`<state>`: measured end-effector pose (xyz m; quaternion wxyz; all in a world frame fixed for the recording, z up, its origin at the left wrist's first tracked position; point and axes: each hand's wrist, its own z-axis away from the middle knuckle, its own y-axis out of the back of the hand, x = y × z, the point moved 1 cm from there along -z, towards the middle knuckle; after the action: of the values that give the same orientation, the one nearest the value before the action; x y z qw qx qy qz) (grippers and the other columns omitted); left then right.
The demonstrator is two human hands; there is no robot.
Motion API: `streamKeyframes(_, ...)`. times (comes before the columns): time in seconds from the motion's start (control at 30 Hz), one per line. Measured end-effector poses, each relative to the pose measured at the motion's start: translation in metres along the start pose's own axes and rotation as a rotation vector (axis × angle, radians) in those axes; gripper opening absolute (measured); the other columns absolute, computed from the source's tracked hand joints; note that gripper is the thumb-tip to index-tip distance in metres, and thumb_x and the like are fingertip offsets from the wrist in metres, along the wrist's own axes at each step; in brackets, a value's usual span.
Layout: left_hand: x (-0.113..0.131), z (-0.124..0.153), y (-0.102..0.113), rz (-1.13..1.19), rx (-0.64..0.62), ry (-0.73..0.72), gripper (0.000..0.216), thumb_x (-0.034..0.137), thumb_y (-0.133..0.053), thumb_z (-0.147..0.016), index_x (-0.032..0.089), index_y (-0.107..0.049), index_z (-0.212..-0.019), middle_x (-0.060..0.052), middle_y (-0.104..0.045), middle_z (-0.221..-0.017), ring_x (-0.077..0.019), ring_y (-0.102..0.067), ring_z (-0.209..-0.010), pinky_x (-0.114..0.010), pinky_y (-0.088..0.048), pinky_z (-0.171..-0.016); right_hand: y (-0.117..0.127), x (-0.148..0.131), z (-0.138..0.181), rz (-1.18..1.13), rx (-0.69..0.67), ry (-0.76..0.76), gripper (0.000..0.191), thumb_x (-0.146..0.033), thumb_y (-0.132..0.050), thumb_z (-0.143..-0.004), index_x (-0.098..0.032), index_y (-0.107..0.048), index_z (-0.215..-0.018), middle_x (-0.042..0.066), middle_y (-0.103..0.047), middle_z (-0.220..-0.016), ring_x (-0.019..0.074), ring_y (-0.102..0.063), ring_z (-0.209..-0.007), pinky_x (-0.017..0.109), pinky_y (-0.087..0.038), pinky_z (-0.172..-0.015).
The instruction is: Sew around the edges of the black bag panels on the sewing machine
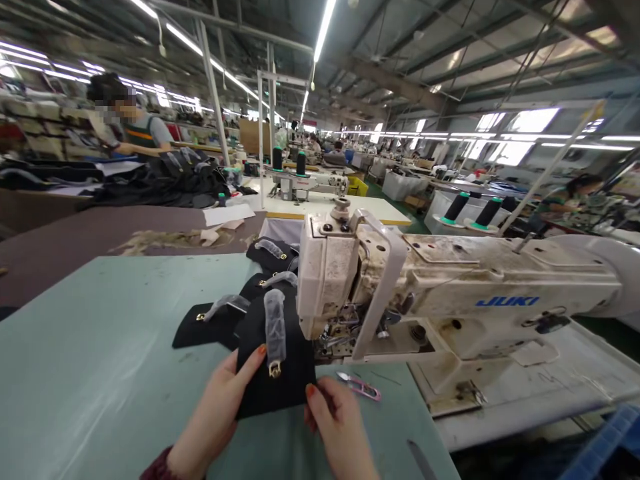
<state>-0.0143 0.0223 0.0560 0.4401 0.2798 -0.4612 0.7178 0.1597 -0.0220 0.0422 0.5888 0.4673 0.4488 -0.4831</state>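
A black fabric piece (283,387) with a plastic-wrapped strap and a gold buckle lies on the green table (100,373), just in front of the needle area of a white JUKI sewing machine (450,293). My left hand (220,407) grips its left lower edge, thumb on top. My right hand (337,420) pinches its right lower corner. Several more black pieces (215,323) with wrapped straps trail away behind it toward the machine's far side.
Pink thread snips (361,387) lie on the table right of my right hand. A brown table (75,233) with scraps sits behind. A person (135,127) works at a far-left bench piled with dark garments. More sewing machines (310,181) and thread cones (473,213) stand beyond.
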Motion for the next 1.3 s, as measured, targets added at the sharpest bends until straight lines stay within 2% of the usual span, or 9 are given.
streamKeyframes(0.1, 0.004, -0.016, -0.009, -0.011, -0.038, 0.005, 0.055, 0.037, -0.082, -0.069, 0.018, -0.060, -0.115, -0.004, -0.077, -0.087, -0.0238, -0.072, -0.070, -0.030, -0.059, -0.062, 0.000, -0.002, -0.011, -0.065, 0.048, -0.006, 0.061, -0.072, -0.047, -0.083, -0.014, -0.045, -0.065, 0.001, -0.048, -0.056, 0.0052, -0.041, -0.050, 0.016, -0.028, -0.049)
streamKeyframes(0.2, 0.010, -0.023, -0.012, -0.022, -0.071, 0.029, 0.053, 0.037, -0.081, -0.071, 0.019, -0.059, -0.116, -0.003, -0.077, -0.086, -0.0233, -0.072, -0.070, -0.030, -0.058, -0.061, -0.001, -0.003, -0.014, -0.100, 0.083, -0.018, 0.059, -0.070, -0.048, -0.084, -0.013, -0.047, -0.067, 0.001, -0.049, -0.056, 0.0051, -0.042, -0.050, 0.016, -0.029, -0.049)
streamKeyframes(0.4, 0.014, -0.026, -0.012, -0.061, -0.049, 0.082, 0.036, 0.038, -0.076, -0.075, 0.023, -0.063, -0.105, -0.004, -0.076, -0.086, -0.0281, -0.072, -0.080, -0.034, -0.057, -0.064, -0.006, -0.004, -0.013, -0.159, 0.095, -0.045, 0.064, -0.075, -0.049, -0.080, -0.012, -0.048, -0.068, 0.002, -0.050, -0.057, 0.0049, -0.043, -0.049, 0.015, -0.032, -0.048)
streamKeyframes(0.57, 0.013, -0.024, -0.008, -0.058, -0.038, 0.125, 0.036, 0.039, -0.078, -0.073, 0.024, -0.065, -0.103, -0.002, -0.075, -0.086, -0.0246, -0.070, -0.076, -0.031, -0.056, -0.065, -0.010, 0.006, -0.013, -0.224, 0.135, -0.048, 0.062, -0.073, -0.050, -0.081, -0.012, -0.050, -0.069, 0.002, -0.051, -0.057, 0.0036, -0.041, -0.046, 0.014, -0.028, -0.044)
streamKeyframes(0.67, 0.013, -0.022, 0.001, -0.165, -0.214, 0.189, 0.036, 0.045, -0.081, -0.069, 0.019, -0.069, -0.091, -0.004, -0.073, -0.079, -0.0188, -0.066, -0.066, -0.023, -0.051, -0.054, -0.012, 0.011, -0.012, -0.262, 0.129, -0.048, 0.063, -0.074, -0.052, -0.079, -0.011, -0.053, -0.074, 0.002, -0.053, -0.059, 0.0035, -0.041, -0.046, 0.014, -0.027, -0.043)
streamKeyframes(0.73, 0.015, -0.020, 0.006, -0.329, -0.377, 0.229, 0.038, 0.049, -0.078, -0.071, 0.015, -0.069, -0.083, -0.005, -0.071, -0.073, -0.0131, -0.060, -0.055, -0.017, -0.040, -0.043, -0.012, 0.010, -0.011, -0.285, 0.120, -0.056, 0.065, -0.076, -0.054, -0.076, -0.011, -0.052, -0.076, 0.002, -0.053, -0.059, 0.0033, -0.040, -0.046, 0.014, -0.027, -0.043)
streamKeyframes(0.8, 0.019, -0.019, 0.008, -0.477, -0.469, 0.226, 0.039, 0.050, -0.075, -0.074, 0.012, -0.069, -0.078, -0.005, -0.068, -0.068, -0.0088, -0.052, -0.047, -0.015, -0.031, -0.038, -0.011, 0.006, -0.011, -0.301, 0.115, -0.080, 0.067, -0.078, -0.055, -0.073, -0.011, -0.051, -0.076, 0.001, -0.052, -0.058, 0.0031, -0.040, -0.046, 0.014, -0.027, -0.043)
streamKeyframes(0.97, 0.029, -0.024, 0.004, -0.578, -0.492, 0.128, 0.038, 0.048, -0.074, -0.076, 0.011, -0.068, -0.078, -0.005, -0.067, -0.068, -0.0100, -0.053, -0.051, -0.016, -0.035, -0.043, -0.011, -0.006, -0.014, -0.328, 0.127, -0.115, 0.068, -0.079, -0.056, -0.069, -0.011, -0.050, -0.076, 0.001, -0.051, -0.057, 0.0031, -0.040, -0.045, 0.014, -0.028, -0.043)
streamKeyframes(1.3, 0.034, -0.036, 0.001, -0.588, -0.523, 0.089, 0.035, 0.045, -0.071, -0.079, 0.010, -0.069, -0.081, -0.007, -0.067, -0.071, -0.0116, -0.053, -0.054, -0.020, -0.042, -0.051, -0.016, -0.009, -0.023, -0.358, 0.210, -0.119, 0.069, -0.078, -0.057, -0.069, -0.009, -0.056, -0.078, 0.002, -0.055, -0.056, 0.0037, -0.041, -0.040, 0.015, -0.028, -0.040)
